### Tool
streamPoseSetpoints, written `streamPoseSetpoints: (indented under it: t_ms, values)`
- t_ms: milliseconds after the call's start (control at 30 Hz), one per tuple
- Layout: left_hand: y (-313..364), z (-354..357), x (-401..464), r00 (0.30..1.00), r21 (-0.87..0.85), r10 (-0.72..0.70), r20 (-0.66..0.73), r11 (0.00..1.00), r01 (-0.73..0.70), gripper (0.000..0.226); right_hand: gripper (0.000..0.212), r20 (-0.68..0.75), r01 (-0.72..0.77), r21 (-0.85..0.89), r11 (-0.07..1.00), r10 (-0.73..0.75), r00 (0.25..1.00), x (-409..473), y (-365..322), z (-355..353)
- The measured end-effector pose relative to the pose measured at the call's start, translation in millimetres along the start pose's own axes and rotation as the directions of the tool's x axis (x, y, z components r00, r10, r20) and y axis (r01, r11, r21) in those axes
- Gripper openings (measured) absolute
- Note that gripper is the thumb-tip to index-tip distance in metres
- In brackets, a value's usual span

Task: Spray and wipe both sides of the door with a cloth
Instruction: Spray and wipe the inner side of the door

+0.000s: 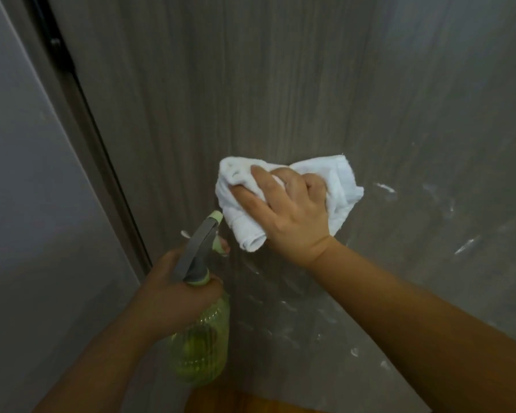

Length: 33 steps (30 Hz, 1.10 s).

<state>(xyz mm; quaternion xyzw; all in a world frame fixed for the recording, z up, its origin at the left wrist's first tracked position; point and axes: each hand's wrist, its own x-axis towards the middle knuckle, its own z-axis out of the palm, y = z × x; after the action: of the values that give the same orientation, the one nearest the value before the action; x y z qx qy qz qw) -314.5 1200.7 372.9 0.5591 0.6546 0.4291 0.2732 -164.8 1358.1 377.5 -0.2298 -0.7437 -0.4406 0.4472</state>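
Both hands busy: your right hand (292, 213) bunches the soft, limp white cloth (337, 186) flat against the grey wood-grain door (251, 84); left hand (173, 293) grips the light green plastic spray bottle (203, 347) at its neck.

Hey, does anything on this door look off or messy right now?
Only the wet patches: white foamy streaks and droplets sit on the door right of and below the cloth, not yet wiped. The right hand presses the cloth on the door; the left hand grips the spray bottle. No damage shows.
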Motion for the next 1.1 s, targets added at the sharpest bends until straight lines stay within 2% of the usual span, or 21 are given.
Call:
streamPoseSetpoints:
  t_ms: [133, 233, 300, 400, 467, 533, 600, 700, 800, 933, 1033, 1100]
  values:
    - [-34, 11, 5, 0.997, 0.001, 0.076, -0.004, 0.997, -0.076, 0.065, 0.040, 0.119, 0.055, -0.002, 0.998, -0.055, 0.991, -54, -26, 7]
    - [-50, 17, 6, 0.990, 0.019, 0.140, -0.006, 0.990, -0.140, 0.063, 0.054, 0.131, 0.028, 0.076, 0.997, -0.038, 0.991, -64, -28, 3]
    - [-55, 19, 6, 0.980, -0.027, 0.194, -0.029, 0.980, -0.195, 0.048, 0.058, 0.124, -0.081, 0.189, 0.979, 0.058, 0.991, -51, -25, -10]
    - [-67, 20, 14, 0.953, -0.030, 0.295, -0.063, 0.954, -0.298, 0.040, 0.053, 0.131, -0.366, 0.305, 0.879, 0.342, 0.930, -23, -15, -31]
    - [-74, 21, 16, 0.950, -0.061, 0.301, -0.077, 0.950, -0.306, 0.041, 0.039, 0.174, -0.493, 0.447, 0.747, 0.468, 0.867, -7, -10, -42]
    - [-83, 22, 15, 0.950, -0.100, 0.307, -0.055, 0.945, -0.312, 0.039, 0.022, 0.208, -0.528, 0.541, 0.655, 0.504, 0.838, -3, -9, -49]
    - [-96, 25, 11, 0.945, -0.116, 0.324, -0.045, 0.938, -0.327, 0.040, 0.018, 0.202, -0.536, 0.523, 0.662, 0.515, 0.833, -10, -13, -51]
    - [-116, 28, 5, 0.940, -0.159, 0.337, -0.056, 0.927, -0.341, 0.046, 0.029, 0.168, -0.544, 0.457, 0.704, 0.533, 0.830, -31, -21, -46]
    - [-139, 30, 2, 0.955, -0.155, 0.294, -0.047, 0.942, -0.298, 0.044, 0.025, 0.102, -0.574, 0.458, 0.679, 0.601, 0.793, -48, -26, -41]
    - [-166, 27, 3, 0.977, -0.162, 0.211, -0.035, 0.963, -0.214, 0.034, 0.020, 0.081, -0.585, 0.468, 0.662, 0.627, 0.775, -58, -32, -39]
    - [-178, 22, 3, 0.982, -0.139, 0.186, -0.037, 0.972, -0.189, 0.036, 0.017, 0.107, -0.594, 0.446, 0.669, 0.619, 0.778, -49, -39, -34]
    - [-182, 19, 2, 0.983, -0.114, 0.183, -0.028, 0.976, -0.185, 0.027, 0.017, 0.090, -0.594, 0.441, 0.672, 0.626, 0.775, -42, -48, -31]
